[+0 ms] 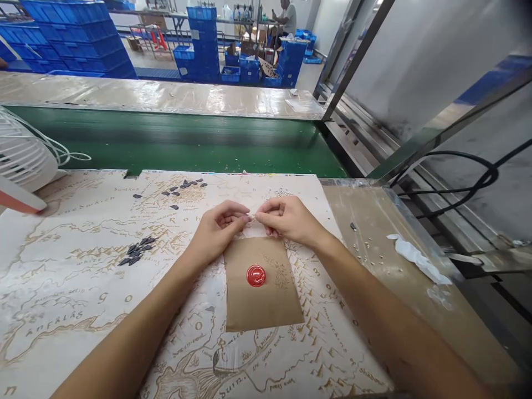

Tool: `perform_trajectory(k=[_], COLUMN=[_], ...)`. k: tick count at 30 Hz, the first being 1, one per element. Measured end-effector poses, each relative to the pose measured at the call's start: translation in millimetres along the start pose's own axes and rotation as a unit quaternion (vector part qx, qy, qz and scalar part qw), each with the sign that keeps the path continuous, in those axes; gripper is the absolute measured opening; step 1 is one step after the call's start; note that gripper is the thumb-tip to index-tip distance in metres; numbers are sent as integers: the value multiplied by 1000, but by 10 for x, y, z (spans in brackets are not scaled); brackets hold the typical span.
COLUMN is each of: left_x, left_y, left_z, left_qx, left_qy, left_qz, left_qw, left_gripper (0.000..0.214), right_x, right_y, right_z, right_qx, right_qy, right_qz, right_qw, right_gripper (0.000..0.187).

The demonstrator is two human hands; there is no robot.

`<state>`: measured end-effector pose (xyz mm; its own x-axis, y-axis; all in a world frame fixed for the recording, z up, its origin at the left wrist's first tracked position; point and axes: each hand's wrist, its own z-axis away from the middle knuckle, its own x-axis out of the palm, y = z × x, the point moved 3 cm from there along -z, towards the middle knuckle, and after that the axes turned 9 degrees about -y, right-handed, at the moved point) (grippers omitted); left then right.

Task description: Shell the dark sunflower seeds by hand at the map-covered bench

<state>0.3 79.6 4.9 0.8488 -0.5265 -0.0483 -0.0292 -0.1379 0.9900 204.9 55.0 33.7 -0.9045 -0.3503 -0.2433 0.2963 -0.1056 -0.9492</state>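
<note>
My left hand and my right hand meet fingertip to fingertip above the far edge of a brown cardboard piece. Both are closed in a pinch, and whatever sits between the fingertips is too small to name. On the cardboard lies a round, glossy red disc, with tiny specks scattered to its right. To the left, a small heap of dark, pointed pieces rests on the map-printed sheet. More dark pieces are spread farther back beside a patch of tiny tan grains.
A white fan stands at the left edge. Beyond the sheet runs a green conveyor belt. Crumpled white tissue and small bits lie on the right. Blue crates and a seated person are in the background.
</note>
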Motion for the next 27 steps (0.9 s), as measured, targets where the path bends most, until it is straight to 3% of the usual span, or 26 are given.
perform_trajectory(k=[5, 14, 27], left_x=[29, 62, 22], left_y=[-48, -50, -58], left_z=[21, 66, 52], left_qx=[54, 36, 20], left_qy=[-9, 24, 22], left_qz=[-54, -113, -50], left_qw=[997, 993, 998], left_gripper=[8, 2, 11], right_x=[50, 93, 149], right_y=[120, 242, 190], right_z=[-92, -116, -47], right_qx=[-23, -51, -108], right_qy=[-26, -49, 16], right_qz=[-78, -130, -98], right_qw=[996, 989, 989], right_gripper=[28, 28, 28])
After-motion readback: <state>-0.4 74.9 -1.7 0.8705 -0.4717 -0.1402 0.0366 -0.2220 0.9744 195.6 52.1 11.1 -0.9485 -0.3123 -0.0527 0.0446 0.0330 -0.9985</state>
